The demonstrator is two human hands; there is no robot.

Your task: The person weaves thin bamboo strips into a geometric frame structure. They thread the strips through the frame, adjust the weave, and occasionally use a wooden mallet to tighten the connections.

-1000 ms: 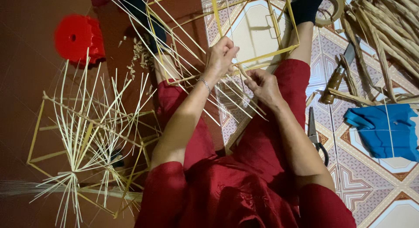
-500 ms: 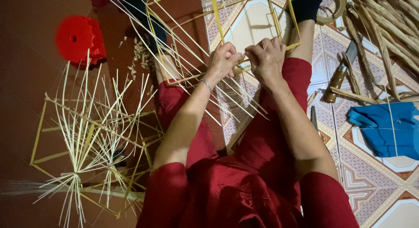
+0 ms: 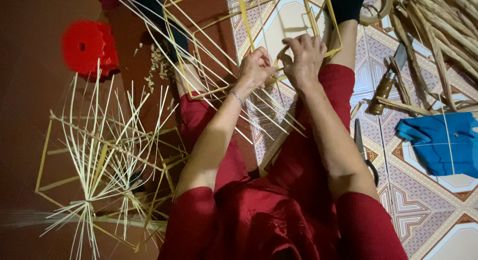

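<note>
A bamboo frame [image 3: 318, 21] of yellow strips rests over my knees, with many thin bamboo sticks [image 3: 214, 51] fanning out of it to the left. My left hand [image 3: 256, 68] grips the frame's near strip, fingers curled around it. My right hand [image 3: 303, 56] is right beside it, fingers bent over the same strip, pinching at a joint. Both hands almost touch. I sit on the floor in red clothes [image 3: 279, 210].
A finished frame with splayed sticks [image 3: 104, 155] lies at the left. A red plastic stool [image 3: 89, 46] stands at the upper left. On the tiled floor to the right lie a knife [image 3: 386, 85], scissors [image 3: 366, 153], a blue cloth [image 3: 440, 143], bamboo slats [image 3: 438, 26] and a tape roll [image 3: 381, 6].
My right hand has moved up from my lap to the frame's strip and now sits close beside my left hand. The left hand has stayed on the frame.
</note>
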